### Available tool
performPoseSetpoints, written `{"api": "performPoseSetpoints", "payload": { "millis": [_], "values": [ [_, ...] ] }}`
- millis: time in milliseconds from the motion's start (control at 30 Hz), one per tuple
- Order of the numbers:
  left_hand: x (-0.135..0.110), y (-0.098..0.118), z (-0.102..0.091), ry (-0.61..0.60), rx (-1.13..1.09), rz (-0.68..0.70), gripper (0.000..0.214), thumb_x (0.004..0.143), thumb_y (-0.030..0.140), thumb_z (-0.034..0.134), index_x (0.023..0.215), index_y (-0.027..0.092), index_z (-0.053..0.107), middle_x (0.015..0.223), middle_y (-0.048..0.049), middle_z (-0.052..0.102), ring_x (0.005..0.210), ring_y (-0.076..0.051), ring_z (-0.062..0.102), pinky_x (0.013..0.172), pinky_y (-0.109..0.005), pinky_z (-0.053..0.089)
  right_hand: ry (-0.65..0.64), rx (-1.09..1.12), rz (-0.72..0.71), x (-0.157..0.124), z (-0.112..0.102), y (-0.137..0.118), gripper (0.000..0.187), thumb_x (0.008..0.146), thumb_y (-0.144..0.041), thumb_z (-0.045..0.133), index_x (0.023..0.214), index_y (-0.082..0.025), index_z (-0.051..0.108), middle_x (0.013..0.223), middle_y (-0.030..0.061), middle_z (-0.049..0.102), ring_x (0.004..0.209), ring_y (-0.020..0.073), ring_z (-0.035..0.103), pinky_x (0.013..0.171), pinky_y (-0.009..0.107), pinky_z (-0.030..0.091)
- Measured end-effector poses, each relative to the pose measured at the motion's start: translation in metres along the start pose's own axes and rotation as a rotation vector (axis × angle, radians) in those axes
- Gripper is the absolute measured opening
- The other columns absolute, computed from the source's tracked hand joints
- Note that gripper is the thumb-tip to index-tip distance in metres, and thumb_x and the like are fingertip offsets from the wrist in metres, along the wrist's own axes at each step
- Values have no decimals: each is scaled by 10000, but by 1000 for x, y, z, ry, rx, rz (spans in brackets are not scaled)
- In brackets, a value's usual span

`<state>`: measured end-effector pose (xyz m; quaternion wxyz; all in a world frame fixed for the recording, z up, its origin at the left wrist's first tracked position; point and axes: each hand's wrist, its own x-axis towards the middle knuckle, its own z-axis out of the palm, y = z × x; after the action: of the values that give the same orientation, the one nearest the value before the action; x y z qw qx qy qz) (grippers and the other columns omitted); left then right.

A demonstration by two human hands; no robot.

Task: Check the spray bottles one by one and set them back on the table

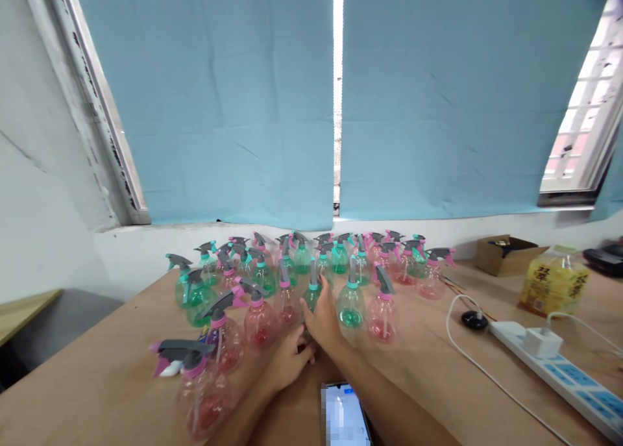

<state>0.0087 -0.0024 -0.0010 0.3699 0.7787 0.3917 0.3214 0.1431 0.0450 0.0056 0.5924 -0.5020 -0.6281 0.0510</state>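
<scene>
Standing at the front of a crowded cluster on the light wooden table, a green-tinted clear plastic spray bottle is touched by the right hand. Whether it is gripped cannot be told. The left hand is loosely curled just beneath, and any contents are hidden.

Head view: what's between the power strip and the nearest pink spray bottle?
Head view: a small black round object and a looping white cable on the table, between power strip and pink spray bottle.
</scene>
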Motion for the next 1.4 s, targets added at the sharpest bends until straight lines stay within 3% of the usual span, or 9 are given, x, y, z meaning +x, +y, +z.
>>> {"api": "performPoseSetpoints", "payload": {
  "millis": [133,333,567,733,967,1100,1167,1267,1400],
  "values": [
    [0,-2,0,-6,8,16,386,896,254,508,1268,157,542,731,-7,661,698,-182,623,725,-291,440,62,24,-67,-2,-14,-13,629,878,-261,514,1438,-141,254,1442,198,388,1387,304,336,1112,529,321],
    [0,1,1,4,62,-32,368,917,334,498,1245,177,550,672,22,618,682,-175,594,688,-278,415,242,-107,-274,23,-64,-33,464,858,-199,504,1302,-167,376,1323,182,404,1356,317,313,1087,582,304],
    [-1,8,-1,-12,68,-51,383,910,373,502,1233,179,569,663,22,601,702,-176,584,699,-278,399,323,-147,-84,52,-84,-2,652,820,-218,545,1409,-120,283,1397,218,370,1344,331,329,1097,555,291],
    [0,5,-1,-7,83,-49,381,918,385,494,1235,187,567,677,18,614,692,-172,574,688,-277,395,261,69,38,43,-70,19,729,856,-253,525,1477,-115,168,1473,220,340,1382,297,347,1090,473,354],
    [-1,6,-1,-6,91,-45,376,920,392,499,1227,191,583,666,20,602,682,-173,563,677,-273,389,172,50,108,32,-71,21,682,835,-268,548,1469,-180,313,1401,166,496,1268,299,494,1024,459,406],
    [-1,5,-1,-7,105,-36,383,922,398,500,1233,193,587,682,12,617,696,-175,572,675,-267,390,164,82,179,25,-75,14,580,779,-247,564,1348,-155,506,1066,103,669,935,254,622,837,369,481],
    [-1,6,-2,-8,119,-40,385,921,408,501,1229,197,595,686,10,628,690,-175,573,668,-265,388,122,136,211,22,-76,10,437,751,-221,550,1176,-154,629,809,25,652,710,195,580,697,304,471],
    [-2,8,-3,-12,132,-45,369,917,425,503,1177,198,632,694,6,648,692,-176,584,673,-265,395,-21,315,193,19,-80,4,296,708,-193,528,962,-183,680,678,-27,577,594,148,494,606,263,432],
    [-1,8,-2,-42,120,-33,317,920,409,486,1057,191,670,733,-2,675,722,-173,601,700,-259,412,-358,635,170,21,-88,-6,321,668,-195,508,942,-206,676,772,-4,647,629,158,560,669,295,476]
  ]
}}
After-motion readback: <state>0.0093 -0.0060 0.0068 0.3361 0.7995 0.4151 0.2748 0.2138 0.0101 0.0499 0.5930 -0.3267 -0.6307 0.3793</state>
